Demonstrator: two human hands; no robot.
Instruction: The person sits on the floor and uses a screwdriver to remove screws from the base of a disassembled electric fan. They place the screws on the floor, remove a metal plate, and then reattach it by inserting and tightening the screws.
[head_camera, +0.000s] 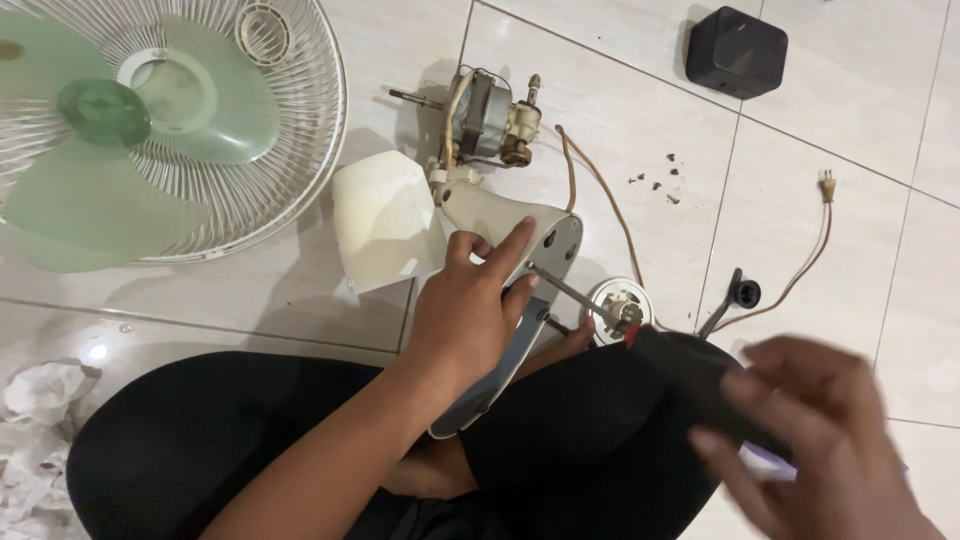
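Seen from my head camera, my left hand (468, 312) wraps around the cream-and-grey fan neck housing (520, 290), palm over its upper face, forefinger stretched along the top edge and thumb tucked under the rim, steadying it across my lap. The forearm rises from the lower left, crossing my black-clad knee.

My right hand (815, 440) sits blurred at the lower right corner, fingers loosely curled around what looks like the dark handle of a screwdriver (585, 300); I cannot tell how tight that grip is. The thin metal shaft runs up and left from the hand, its tip meeting the housing's grey underside just beside my left fingertips.

The housing remains joined at its far end to one bare fan motor (490, 125), which stands on the tiled floor (820, 150) with its spindle pointing left. Touching the housing on the left lies one cream motor cover (385, 220). One white wire guard (255, 120) holds one pale green blade (110, 150) at the upper left. One round white part (620, 308) lies near the screwdriver shaft. One brown power cord (800, 270) trails right to its plug. One black box (736, 50) sits well apart at the top, and crumpled white paper (35, 430) lies at the lower left.
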